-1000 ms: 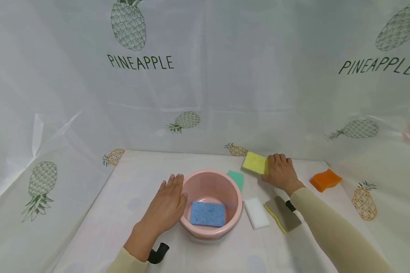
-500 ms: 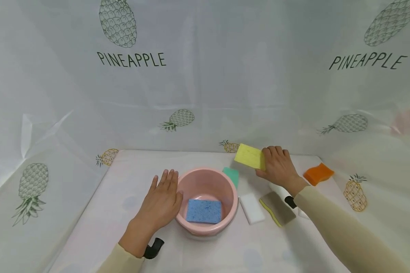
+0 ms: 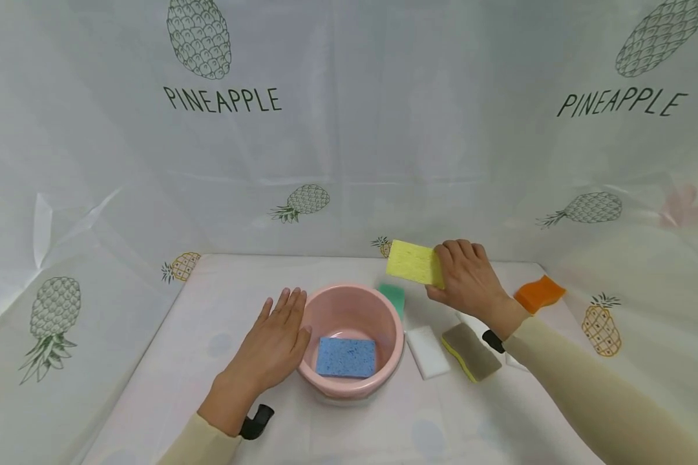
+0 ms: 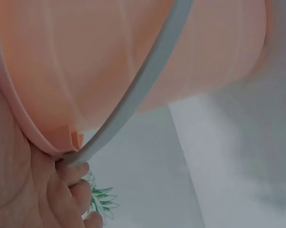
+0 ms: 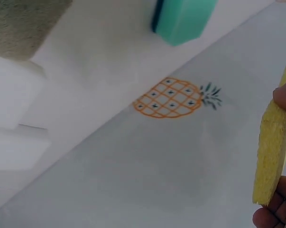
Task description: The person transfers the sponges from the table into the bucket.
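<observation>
A yellow sponge point(image 3: 414, 263) is pinched between the thumb and fingers of my right hand point(image 3: 468, 281), raised over the back of the table. The right wrist view shows the thin edge of this yellow sponge point(image 5: 271, 152) with fingertips on both faces. My left hand point(image 3: 272, 345), fingers straight, rests against the left rim of a pink bucket point(image 3: 349, 387). Inside the bucket a blue sponge point(image 3: 346, 357) lies flat on the bottom. In the left wrist view the palm point(image 4: 19, 166) lies at the rim, close to where the grey handle point(image 4: 133, 90) joins.
Right of the bucket lie a green sponge point(image 3: 392, 299), a white sponge point(image 3: 427, 352) and a grey-and-yellow sponge point(image 3: 471, 352). An orange sponge point(image 3: 539, 294) sits at the far right. More white pieces are partly hidden under the right arm. A pineapple-printed sheet point(image 3: 349, 142) rises behind the table.
My right hand has lifted the yellow sponge off the back of the table and carried it left, toward the bucket. The left hand stays at the rim. The head view has shifted slightly.
</observation>
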### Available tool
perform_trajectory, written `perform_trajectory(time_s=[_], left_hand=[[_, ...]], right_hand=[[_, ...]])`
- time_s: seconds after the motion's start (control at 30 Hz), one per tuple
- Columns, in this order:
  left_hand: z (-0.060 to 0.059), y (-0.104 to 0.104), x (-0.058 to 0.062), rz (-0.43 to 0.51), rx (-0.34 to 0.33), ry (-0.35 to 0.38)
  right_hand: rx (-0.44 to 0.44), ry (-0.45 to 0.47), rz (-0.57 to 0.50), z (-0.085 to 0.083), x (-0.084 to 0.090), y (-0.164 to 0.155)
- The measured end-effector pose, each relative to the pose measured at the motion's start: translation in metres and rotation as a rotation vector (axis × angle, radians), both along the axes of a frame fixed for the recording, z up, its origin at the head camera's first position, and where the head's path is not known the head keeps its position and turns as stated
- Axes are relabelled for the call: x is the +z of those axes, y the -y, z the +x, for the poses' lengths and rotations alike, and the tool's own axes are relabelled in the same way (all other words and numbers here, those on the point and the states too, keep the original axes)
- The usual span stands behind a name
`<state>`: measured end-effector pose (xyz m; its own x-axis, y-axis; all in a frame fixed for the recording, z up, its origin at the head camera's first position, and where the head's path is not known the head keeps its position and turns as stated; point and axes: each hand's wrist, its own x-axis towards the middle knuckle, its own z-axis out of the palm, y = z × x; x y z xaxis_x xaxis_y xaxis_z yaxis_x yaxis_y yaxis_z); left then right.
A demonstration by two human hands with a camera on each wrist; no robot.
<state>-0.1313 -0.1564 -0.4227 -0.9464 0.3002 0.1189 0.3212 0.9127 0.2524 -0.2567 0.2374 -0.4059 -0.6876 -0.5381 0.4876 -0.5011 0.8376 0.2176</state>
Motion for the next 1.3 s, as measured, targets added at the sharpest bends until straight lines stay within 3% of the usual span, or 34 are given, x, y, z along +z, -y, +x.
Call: perform_trajectory(time_s=[0.3, 0.57, 0.9, 1.3], left_hand=[[0.003, -0.004, -0.002, 0.008, 0.029, -0.036], [0.003, -0.005, -0.001, -0.001, 0.032, -0.042], [0.004, -0.005, -0.001, -0.023, 0.041, -0.044], [0.004, -0.005, -0.004, -0.015, 0.041, -0.057]], right_hand=[[0.073, -0.074, -0.012, 0.019, 0.024, 0.026], [0.161, -0.104, -0.037, 0.034, 0.030, 0.048], [0.221, 0.047, -0.061, 0.058, 0.026, 0.079], [0.254, 0.197, 0.020, 0.070, 0.012, 0.106]])
